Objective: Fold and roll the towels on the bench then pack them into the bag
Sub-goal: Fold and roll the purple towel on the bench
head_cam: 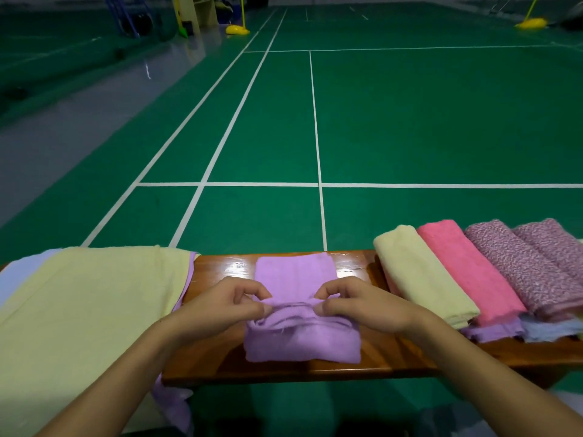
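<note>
Glossy wooden bench (362,364) at the frame's bottom, green court floor (410,121) beyond. Both hands, left (220,305) and right (362,305), pinch a purple towel (296,342), perhaps half-rolled.

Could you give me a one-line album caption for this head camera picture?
Both hands, left and right, pinch a purple towel mid-roll on a wooden bench.
</note>
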Available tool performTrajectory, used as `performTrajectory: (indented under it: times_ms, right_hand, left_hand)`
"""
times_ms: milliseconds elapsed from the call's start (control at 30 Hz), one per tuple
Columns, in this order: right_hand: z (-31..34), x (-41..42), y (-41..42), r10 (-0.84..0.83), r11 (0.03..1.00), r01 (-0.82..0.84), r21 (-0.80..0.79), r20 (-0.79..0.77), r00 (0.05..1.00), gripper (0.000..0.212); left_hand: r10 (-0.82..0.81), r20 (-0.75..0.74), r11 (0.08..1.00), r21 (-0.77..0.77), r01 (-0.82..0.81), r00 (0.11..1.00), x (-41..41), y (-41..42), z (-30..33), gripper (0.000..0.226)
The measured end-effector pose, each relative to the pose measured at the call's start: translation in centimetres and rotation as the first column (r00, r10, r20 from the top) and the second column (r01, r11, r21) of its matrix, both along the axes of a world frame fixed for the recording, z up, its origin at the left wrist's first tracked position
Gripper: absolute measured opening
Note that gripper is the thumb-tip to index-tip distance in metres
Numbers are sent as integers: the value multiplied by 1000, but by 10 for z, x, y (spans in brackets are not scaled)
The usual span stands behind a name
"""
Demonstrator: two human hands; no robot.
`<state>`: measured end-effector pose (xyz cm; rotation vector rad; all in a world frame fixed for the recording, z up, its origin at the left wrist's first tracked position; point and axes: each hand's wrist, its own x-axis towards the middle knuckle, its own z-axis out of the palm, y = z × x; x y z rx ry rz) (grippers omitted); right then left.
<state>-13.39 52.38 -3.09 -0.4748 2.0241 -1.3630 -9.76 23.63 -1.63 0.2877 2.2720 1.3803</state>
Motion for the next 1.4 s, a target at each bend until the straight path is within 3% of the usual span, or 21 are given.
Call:
performTrajectory:
  times_ms: [67,133,233,333,433,500,567,633,767,900,967,1033,1100,1167,1233,1300,1400]
  right_hand:
    - [-3,0,-5,-147,977,174,-120,207,967,24]
    - [0,0,-8,-216,927,325,-188,441,871,30]
    - [2,-4,-4,-131,920,304,-248,538,833,45]
    - [-5,-9,-2,-187,921,319,-224,464,866,56]
    - [-13,-14,-3,-326,903,403,-152,371,870,41]
    - [-18,-17,-2,-399,897,433,-86,260,879,27]
    - [-25,-22,-3,-449,893,450,13,93,889,26]
    - [-27,-26,-5,-495,862,499,90,-63,867,37]
    - [-39,-36,-11,-514,824,563,72,-324,794,52]
    - [-48,-45,-13,-487,803,586,111,-445,751,59]
    - [-43,-47,-12,-473,781,613,121,-526,707,53]
    - [-35,-44,-10,-418,743,652,149,-657,627,38]
    - [-32,-37,-12,-321,719,674,170,-779,539,33]
    - [-36,-25,-19,-187,796,574,191,-826,533,32]
    - [-49,-9,-30,18,859,418,296,-832,554,44]
    - [-66,3,-36,240,834,320,449,-819,522,61]
    - [-76,6,-31,360,789,203,580,-704,612,80]
  left_hand:
    - [210,131,968,113,-225,969,0,6,-4,12]
    - [377,373,861,197,-469,848,-1,11,-7,21]
    - [402,551,782,209,-587,731,-8,11,-10,48]
    - [389,563,777,224,-588,729,-13,6,-8,67]
    - [414,431,799,250,-547,802,-13,7,-10,54]
    - [447,395,787,254,-562,803,-14,9,-15,42]
    - [466,382,777,255,-575,798,-17,11,-16,34]
    - [489,341,782,237,-576,803,-21,11,-18,31]
    - [515,196,827,145,-544,835,-28,14,-27,23]
    - [544,129,827,83,-556,829,-35,12,-28,21]
    - [562,-26,825,-53,-563,826,-40,6,-32,22]
    - [485,-302,790,-250,-559,820,-39,-1,-38,27]
    - [249,-566,768,-379,-516,786,-33,3,-43,26]
    - [-36,-677,812,-449,-373,735,-26,17,-50,32]
    - [-253,-653,789,-566,-239,713,-20,33,-62,54]
    - [-387,-554,676,-715,-182,737,-16,42,-76,68]
    - [-391,-429,619,-778,-113,814,-13,40,-78,76]
